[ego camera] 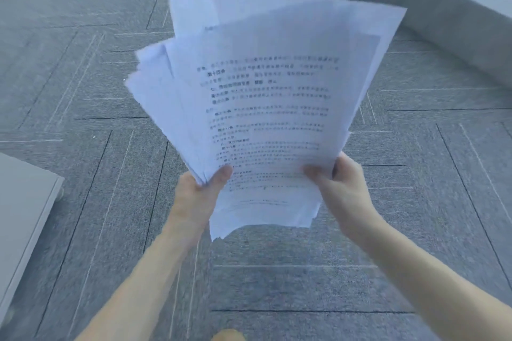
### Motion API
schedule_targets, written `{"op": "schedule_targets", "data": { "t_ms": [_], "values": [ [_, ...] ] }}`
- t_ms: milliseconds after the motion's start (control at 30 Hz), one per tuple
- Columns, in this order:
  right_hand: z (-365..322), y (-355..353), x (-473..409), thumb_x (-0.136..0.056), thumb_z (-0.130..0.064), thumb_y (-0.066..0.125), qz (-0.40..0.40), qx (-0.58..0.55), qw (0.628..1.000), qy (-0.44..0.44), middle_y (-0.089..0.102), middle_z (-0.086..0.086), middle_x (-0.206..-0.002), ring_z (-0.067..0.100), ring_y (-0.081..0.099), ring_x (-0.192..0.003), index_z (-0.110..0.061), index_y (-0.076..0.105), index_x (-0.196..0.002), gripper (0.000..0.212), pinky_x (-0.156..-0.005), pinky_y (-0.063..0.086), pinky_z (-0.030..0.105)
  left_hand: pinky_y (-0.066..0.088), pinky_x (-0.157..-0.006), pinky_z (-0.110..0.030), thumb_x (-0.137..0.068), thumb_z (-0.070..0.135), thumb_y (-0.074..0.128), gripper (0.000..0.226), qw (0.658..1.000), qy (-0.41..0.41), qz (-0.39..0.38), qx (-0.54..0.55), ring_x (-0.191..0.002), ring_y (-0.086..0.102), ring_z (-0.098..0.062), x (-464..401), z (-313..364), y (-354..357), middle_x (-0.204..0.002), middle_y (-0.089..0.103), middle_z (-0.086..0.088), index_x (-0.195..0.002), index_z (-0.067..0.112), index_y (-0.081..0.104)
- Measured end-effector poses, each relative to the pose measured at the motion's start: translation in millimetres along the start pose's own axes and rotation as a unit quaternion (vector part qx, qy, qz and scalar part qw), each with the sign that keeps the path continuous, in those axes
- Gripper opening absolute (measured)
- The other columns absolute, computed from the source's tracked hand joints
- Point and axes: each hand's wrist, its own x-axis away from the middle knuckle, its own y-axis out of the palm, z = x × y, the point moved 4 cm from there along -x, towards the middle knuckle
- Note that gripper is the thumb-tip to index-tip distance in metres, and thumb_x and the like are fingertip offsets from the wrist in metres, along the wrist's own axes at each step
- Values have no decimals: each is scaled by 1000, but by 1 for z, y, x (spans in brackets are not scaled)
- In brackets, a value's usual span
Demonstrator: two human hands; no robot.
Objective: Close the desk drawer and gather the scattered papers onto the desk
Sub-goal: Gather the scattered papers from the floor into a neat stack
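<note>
A fanned stack of white printed papers (266,108) is held up above the grey carpet in the middle of the head view. My left hand (199,194) grips the stack's lower left corner, thumb on top. My right hand (340,188) grips the lower right corner, thumb on the printed face. The sheets are uneven, their edges splayed out to the upper left. No drawer front is in view.
Grey patterned carpet tiles (83,91) cover the floor. A pale grey cabinet or desk corner (25,213) juts in at the lower left. A low grey ledge (415,0) under a window runs across the upper right.
</note>
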Motion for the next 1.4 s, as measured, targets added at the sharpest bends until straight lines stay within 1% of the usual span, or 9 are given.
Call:
{"op": "schedule_targets", "data": {
  "t_ms": [167,333,600,767,933,1033,1167,1267,1400],
  "values": [
    [-12,7,14,-85,1,71,-15,0,999,-38,77,-1,-99,17,73,-97,-25,68,-95,27,-87,60,36,56,-69,-14,-85,5,73,19,996,46,3,70,-86,75,-5,10,-3,-10,-89,80,14,-92,21,78],
    [17,11,14,-83,1,75,-27,-20,999,-13,74,4,-114,19,70,-109,-17,62,-119,42,-99,55,46,57,-78,-26,-76,3,82,29,998,-8,16,60,-93,75,-5,14,-33,-13,-90,80,18,-90,27,74],
    [30,22,3,-89,-16,68,9,6,1000,-6,75,7,-106,29,70,-104,-16,67,-104,15,-92,53,59,58,-90,-43,-77,7,82,27,997,-21,37,61,-102,73,-18,8,-39,-17,-100,80,10,-91,30,79],
    [19,17,6,-84,-13,78,1,9,999,-39,76,7,-107,27,71,-103,-19,68,-107,25,-92,56,55,59,-89,-33,-70,6,78,45,992,63,-30,101,-109,71,-16,16,-19,-20,-112,77,6,-104,35,76],
    [22,19,3,-80,-20,82,-22,14,998,-49,70,6,-115,23,67,-109,-18,60,-121,47,-98,54,45,58,-84,-34,-70,5,85,42,998,24,-8,56,-100,73,-13,11,-38,-26,-104,79,5,-97,37,76],
    [28,30,1,-81,-12,80,-37,25,999,-9,68,5,-105,19,65,-95,-24,57,-114,41,-85,53,34,56,-72,-20,-72,2,83,41,999,-22,-13,39,-88,74,-6,9,-50,-18,-90,79,11,-100,29,69],
    [37,38,-4,-81,-11,79,-13,39,998,46,70,-2,-90,17,60,-80,-17,65,-92,19,-69,48,34,54,-73,-25,-73,8,85,32,997,-59,21,39,-91,68,-15,-1,-57,-16,-87,76,9,-94,25,68],
    [26,31,-5,-81,-17,81,0,13,1000,12,74,-2,-91,18,69,-84,-13,71,-96,18,-75,54,31,55,-79,-30,-73,3,83,40,998,-17,36,50,-97,67,-13,0,-45,-16,-98,73,7,-99,28,66],
    [15,21,-2,-83,-8,78,26,-24,999,-39,76,8,-104,17,73,-94,-8,67,-113,31,-78,59,21,56,-82,-26,-75,-2,80,40,996,31,50,63,-87,71,4,5,-38,-17,-88,78,21,-86,36,75]
  ]
}}
